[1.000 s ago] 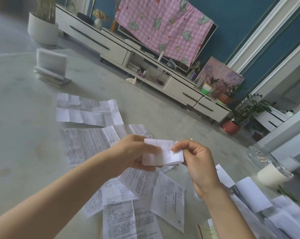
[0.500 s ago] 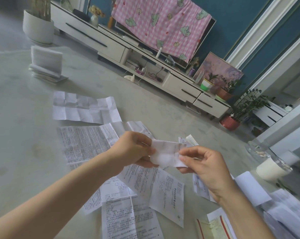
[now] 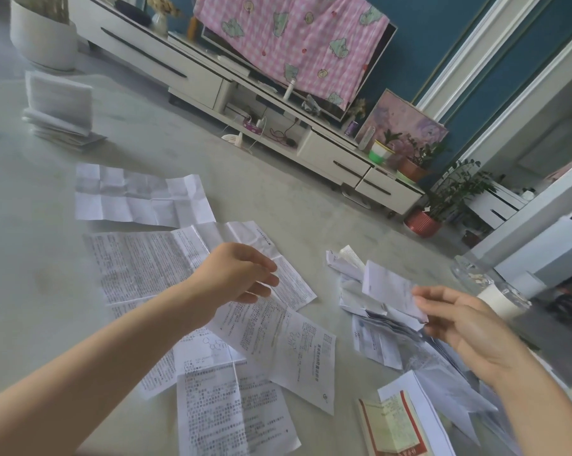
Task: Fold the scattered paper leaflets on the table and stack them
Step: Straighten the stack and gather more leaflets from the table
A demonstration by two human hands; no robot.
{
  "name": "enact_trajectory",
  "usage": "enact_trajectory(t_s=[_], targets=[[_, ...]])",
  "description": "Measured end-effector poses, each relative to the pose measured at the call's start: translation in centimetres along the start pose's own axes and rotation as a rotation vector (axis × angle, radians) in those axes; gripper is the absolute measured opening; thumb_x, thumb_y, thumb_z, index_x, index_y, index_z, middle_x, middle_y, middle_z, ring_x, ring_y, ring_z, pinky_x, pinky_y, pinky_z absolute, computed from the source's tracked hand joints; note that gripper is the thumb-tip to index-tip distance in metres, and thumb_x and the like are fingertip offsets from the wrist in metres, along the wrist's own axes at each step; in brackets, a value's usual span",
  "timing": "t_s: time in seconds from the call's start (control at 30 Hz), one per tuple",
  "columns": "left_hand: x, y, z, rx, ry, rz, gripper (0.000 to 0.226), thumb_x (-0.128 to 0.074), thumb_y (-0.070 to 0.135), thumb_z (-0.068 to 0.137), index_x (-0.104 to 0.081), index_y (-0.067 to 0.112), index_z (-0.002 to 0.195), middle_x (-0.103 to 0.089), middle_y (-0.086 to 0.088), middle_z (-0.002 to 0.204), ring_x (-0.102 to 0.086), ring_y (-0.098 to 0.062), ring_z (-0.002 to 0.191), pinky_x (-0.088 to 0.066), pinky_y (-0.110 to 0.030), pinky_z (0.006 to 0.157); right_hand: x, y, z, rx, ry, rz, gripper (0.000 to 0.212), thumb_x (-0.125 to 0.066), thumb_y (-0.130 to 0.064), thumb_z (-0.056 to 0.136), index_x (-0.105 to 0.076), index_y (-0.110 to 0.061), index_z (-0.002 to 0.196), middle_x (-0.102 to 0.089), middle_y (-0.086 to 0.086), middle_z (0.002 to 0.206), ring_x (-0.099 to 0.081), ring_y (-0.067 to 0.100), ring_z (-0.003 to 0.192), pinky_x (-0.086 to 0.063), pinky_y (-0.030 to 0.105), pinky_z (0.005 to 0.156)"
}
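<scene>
- The folded leaflet (image 3: 391, 294) sat at right of centre in the frame, pinched by one edge in the right hand (image 3: 465, 327), thumb and fingertips pressed together on it, held just above a loose heap of papers (image 3: 386, 327).
- That grip was light and caught only the margin; the leaflet could have slipped or swung out, and its creases could have sprung open on landing.
- If dropped onto the heap beneath, it would have been lost among unfolded sheets rather than stacked. The neat stack (image 3: 59, 110) lay in the upper left of the frame, well apart from this hand, so a long carry across the worktop (image 3: 31, 274) would have been needed.
- The left hand (image 3: 241, 278) hovered with its fingers loosely spread and holding nothing, over the printed sheets (image 3: 255, 330) at centre frame. These overlapped each other, so reaching down could have dragged two at once or shoved neighbours aside.
- A creased blank sheet (image 3: 139, 199) lay flat at upper centre-left, beside the printed ones; a forearm sweeping past could have slid it.
- A glass jar (image 3: 498, 291) stood at the right edge near the right hand, and a careless swing might have knocked it.
- A red-edged booklet (image 3: 393, 426) lay at lower right, partly under papers, easily mistaken for a leaflet.
</scene>
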State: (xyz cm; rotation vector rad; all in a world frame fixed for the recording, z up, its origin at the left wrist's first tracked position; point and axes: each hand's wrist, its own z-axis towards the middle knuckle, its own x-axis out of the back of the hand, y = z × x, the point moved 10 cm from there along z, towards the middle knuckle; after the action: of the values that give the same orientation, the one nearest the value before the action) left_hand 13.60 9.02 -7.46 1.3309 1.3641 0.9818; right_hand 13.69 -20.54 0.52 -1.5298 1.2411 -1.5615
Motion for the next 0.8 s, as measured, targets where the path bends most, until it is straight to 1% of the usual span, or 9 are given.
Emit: enact_trajectory(t_s=[0.07,0.17,0.27,0.37,0.47,0.57,0.67,0.73,0.8], targets=[[0.1,0.1,-0.1,-0.003,0.009,0.01,0.016,-0.053,0.002,0.09,-0.066,0.01,0.084,-0.072,-0.002,0.081,-0.066,-0.012,0.069,-0.053,-0.019,0.06,0.0,0.6,0.2,-0.013,0.004,-0.02,0.013,-0.054,0.006,0.086,-0.062,-0.003,0.092,-0.061,0.008,0.081,-0.052,0.017,0.067,-0.047,0.016,0.047],[-0.2,0.0,-0.3,-0.002,0.008,0.023,0.017,-0.053,0.003,0.09,-0.065,0.011,0.082,-0.072,-0.001,0.079,-0.066,-0.012,0.07,-0.053,-0.021,0.063,0.7,1.5,1.2,-0.036,0.082,-0.016,0.014,-0.054,0.007,0.088,-0.06,-0.005,0.086,-0.057,0.01,0.079,-0.05,0.018,0.065,-0.047,0.015,0.046],[-0.6,-0.1,-0.5,0.001,-0.003,0.043,0.018,-0.053,0.003,0.09,-0.065,0.012,0.081,-0.072,0.0,0.077,-0.066,-0.012,0.069,-0.052,-0.021,0.063,0.2,2.9,1.9,-0.072,0.075,-0.237,0.015,-0.054,0.006,0.088,-0.06,-0.007,0.082,-0.055,0.006,0.075,-0.047,0.016,0.061,-0.045,0.016,0.05],[-0.8,-0.2,-0.7,0.0,-0.008,0.061,0.018,-0.053,0.003,0.09,-0.065,0.013,0.081,-0.072,0.0,0.078,-0.066,-0.011,0.069,-0.052,-0.019,0.061,-0.8,3.6,2.0,-0.074,0.032,-0.387,0.012,-0.054,0.004,0.088,-0.061,-0.006,0.087,-0.055,0.004,0.074,-0.047,0.014,0.06,-0.043,0.011,0.045],[-1.0,-0.3,-0.6,0.002,-0.014,0.067,0.017,-0.052,0.003,0.09,-0.066,0.012,0.083,-0.072,0.0,0.08,-0.065,-0.01,0.069,-0.052,-0.019,0.062,-0.1,2.7,2.2,-0.026,0.095,-0.249,0.013,-0.053,0.004,0.089,-0.061,-0.006,0.086,-0.055,0.006,0.077,-0.045,0.016,0.059,-0.043,0.011,0.042],[-1.2,-0.4,-0.5,0.001,-0.02,0.065,0.017,-0.052,0.003,0.09,-0.066,0.012,0.084,-0.072,0.0,0.081,-0.065,-0.011,0.07,-0.051,-0.02,0.065,0.8,1.7,2.3,-0.003,0.131,-0.045,0.016,-0.053,0.004,0.09,-0.06,-0.009,0.083,-0.055,0.007,0.08,-0.047,0.016,0.062,-0.045,0.017,0.049],[-1.6,-0.3,-0.4,-0.031,-0.049,0.128,0.014,-0.056,0.005,0.089,-0.065,0.015,0.084,-0.071,0.001,0.083,-0.064,-0.01,0.073,-0.051,-0.02,0.066,1.2,1.0,1.9,-0.003,0.126,0.007,0.016,-0.051,0.004,0.09,-0.059,-0.009,0.084,-0.055,0.008,0.079,-0.047,0.017,0.061,-0.043,0.018,0.048],[-2.3,0.3,-0.4,-0.123,-0.103,0.271,0.009,-0.064,0.011,0.085,-0.067,0.019,0.089,-0.071,0.003,0.089,-0.065,-0.01,0.084,-0.051,-0.021,0.076,0.8,0.7,1.4,-0.005,0.096,0.015,0.016,-0.051,0.004,0.09,-0.059,-0.008,0.085,-0.055,0.008,0.078,-0.046,0.017,0.06,-0.041,0.019,0.049],[-3.8,0.9,-0.9,-0.254,-0.195,0.534,0.023,-0.071,0.026,0.081,-0.065,0.025,0.103,-0.066,0.012,0.103,-0.061,-0.006,0.101,-0.047,-0.018,0.089,-0.3,0.6,0.7,-0.001,0.024,0.003,0.015,-0.05,0.005,0.089,-0.06,-0.007,0.088,-0.055,0.008,0.079,-0.047,0.017,0.061,-0.04,0.022,0.051]])
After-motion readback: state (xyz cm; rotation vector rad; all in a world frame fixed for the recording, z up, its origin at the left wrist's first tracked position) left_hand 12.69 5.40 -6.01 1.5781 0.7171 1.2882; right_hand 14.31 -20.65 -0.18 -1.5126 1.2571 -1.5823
